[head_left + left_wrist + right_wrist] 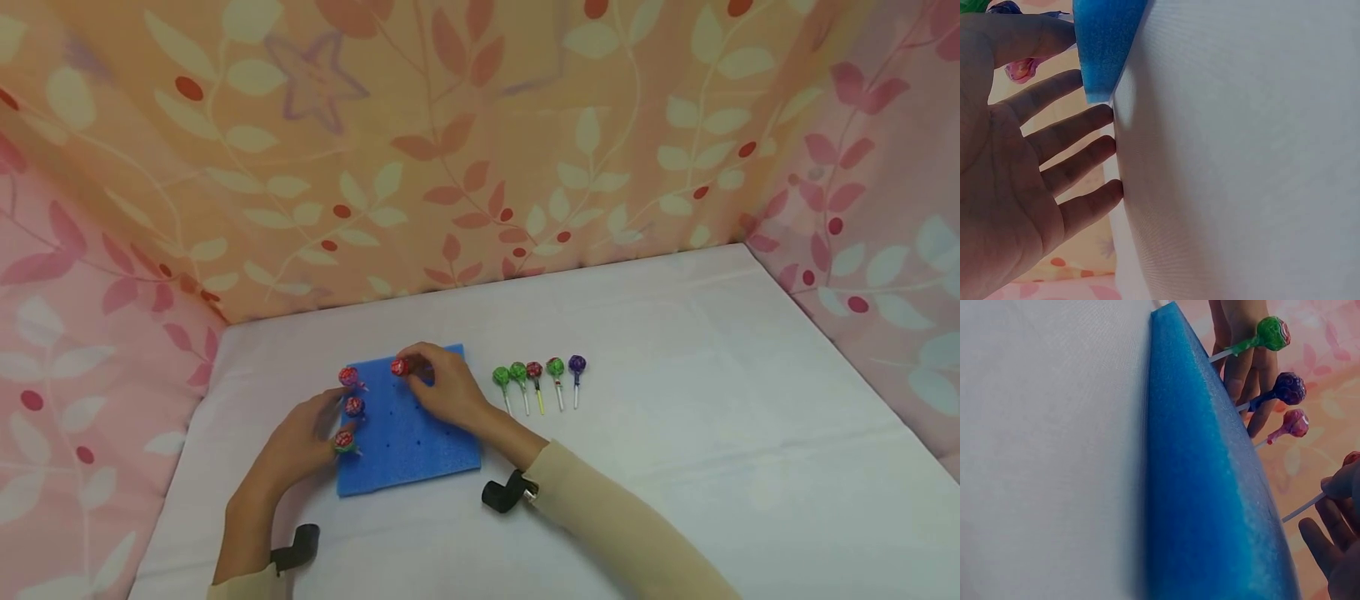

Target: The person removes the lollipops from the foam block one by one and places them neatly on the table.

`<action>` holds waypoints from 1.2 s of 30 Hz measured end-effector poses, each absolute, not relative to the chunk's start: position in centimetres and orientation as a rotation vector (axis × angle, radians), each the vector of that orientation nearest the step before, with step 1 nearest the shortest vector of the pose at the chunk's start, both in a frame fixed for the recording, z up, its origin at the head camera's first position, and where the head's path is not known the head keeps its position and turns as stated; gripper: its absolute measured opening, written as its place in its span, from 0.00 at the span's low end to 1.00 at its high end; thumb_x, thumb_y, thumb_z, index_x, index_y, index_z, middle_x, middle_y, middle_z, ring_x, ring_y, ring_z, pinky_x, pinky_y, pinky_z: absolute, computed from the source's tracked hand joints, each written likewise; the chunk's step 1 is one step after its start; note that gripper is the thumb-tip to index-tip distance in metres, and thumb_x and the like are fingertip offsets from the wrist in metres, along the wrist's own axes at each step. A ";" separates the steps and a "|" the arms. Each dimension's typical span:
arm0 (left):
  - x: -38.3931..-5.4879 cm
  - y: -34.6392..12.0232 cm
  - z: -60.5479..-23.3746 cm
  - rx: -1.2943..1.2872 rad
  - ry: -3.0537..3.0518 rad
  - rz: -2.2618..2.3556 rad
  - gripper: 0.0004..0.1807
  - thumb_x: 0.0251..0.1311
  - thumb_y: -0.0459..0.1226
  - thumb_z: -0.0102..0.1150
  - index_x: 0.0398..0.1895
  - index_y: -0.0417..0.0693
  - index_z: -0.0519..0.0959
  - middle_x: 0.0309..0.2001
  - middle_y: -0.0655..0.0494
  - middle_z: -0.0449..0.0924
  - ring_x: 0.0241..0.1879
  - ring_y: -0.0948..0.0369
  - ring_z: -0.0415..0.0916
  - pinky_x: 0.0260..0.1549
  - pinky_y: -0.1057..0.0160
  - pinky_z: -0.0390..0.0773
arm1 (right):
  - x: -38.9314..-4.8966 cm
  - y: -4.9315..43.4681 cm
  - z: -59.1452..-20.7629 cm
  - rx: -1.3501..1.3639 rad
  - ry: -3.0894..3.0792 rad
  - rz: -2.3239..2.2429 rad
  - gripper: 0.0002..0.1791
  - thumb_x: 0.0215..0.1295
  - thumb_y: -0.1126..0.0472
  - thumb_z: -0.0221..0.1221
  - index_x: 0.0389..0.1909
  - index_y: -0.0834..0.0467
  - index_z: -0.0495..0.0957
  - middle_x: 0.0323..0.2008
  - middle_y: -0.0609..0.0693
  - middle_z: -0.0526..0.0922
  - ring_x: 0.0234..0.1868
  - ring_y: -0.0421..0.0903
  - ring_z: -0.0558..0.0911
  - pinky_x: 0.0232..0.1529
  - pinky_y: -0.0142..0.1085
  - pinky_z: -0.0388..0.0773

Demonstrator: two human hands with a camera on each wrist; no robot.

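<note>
In the head view, my right hand (450,387) pinches a red lollipop (400,367) over the far part of a blue foam board (431,462) with small holes. The right wrist view shows its white stick (1304,507) meeting the board's top. Along the left side stand a pink lollipop (348,377), a purple lollipop (354,406) and a green-and-red lollipop (344,441), sticks in the foam. My left hand (296,442) is at that left edge, thumb and index finger against the foam. Its other fingers (1075,131) extend fairly straight towards the tabletop in the left wrist view.
Right of the board, several lollipops lie in a row on the white tabletop (675,433), among them a green lollipop (501,377) and a purple lollipop (577,364). Floral curtains (480,150) enclose the table's back and sides.
</note>
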State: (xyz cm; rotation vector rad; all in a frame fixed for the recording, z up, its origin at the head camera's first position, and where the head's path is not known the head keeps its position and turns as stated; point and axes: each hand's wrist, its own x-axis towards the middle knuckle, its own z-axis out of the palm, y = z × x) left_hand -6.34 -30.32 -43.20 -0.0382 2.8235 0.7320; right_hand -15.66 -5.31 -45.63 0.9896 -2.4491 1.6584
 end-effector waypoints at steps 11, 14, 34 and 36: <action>-6.5 -30.4 -43.1 -0.008 2.840 0.730 0.41 0.62 0.40 0.67 0.79 0.47 0.66 0.78 0.37 0.68 0.78 0.32 0.61 0.72 0.23 0.62 | -15.1 -3.3 -45.2 0.875 -2.392 1.736 0.19 0.70 0.68 0.66 0.60 0.58 0.80 0.48 0.54 0.91 0.50 0.48 0.90 0.47 0.33 0.90; -6.5 -30.3 -43.1 0.005 2.851 0.718 0.39 0.64 0.41 0.67 0.78 0.46 0.67 0.77 0.36 0.69 0.77 0.32 0.62 0.73 0.24 0.62 | -14.9 -2.6 -44.9 0.851 -2.380 1.766 0.19 0.69 0.68 0.66 0.59 0.58 0.80 0.48 0.55 0.91 0.50 0.49 0.90 0.47 0.34 0.91; -6.5 -30.1 -43.0 -0.032 2.825 0.704 0.40 0.65 0.44 0.66 0.79 0.46 0.66 0.77 0.36 0.68 0.77 0.31 0.60 0.72 0.23 0.61 | -13.6 3.7 -44.2 0.829 -2.338 1.711 0.21 0.68 0.68 0.69 0.61 0.59 0.81 0.45 0.54 0.90 0.44 0.47 0.90 0.41 0.32 0.91; -6.6 -30.1 -42.8 -0.028 2.835 0.701 0.40 0.65 0.43 0.66 0.79 0.46 0.66 0.77 0.35 0.68 0.77 0.31 0.60 0.72 0.23 0.61 | -13.7 4.1 -43.8 0.820 -2.329 1.690 0.21 0.68 0.68 0.69 0.61 0.60 0.81 0.46 0.54 0.90 0.44 0.47 0.90 0.42 0.34 0.91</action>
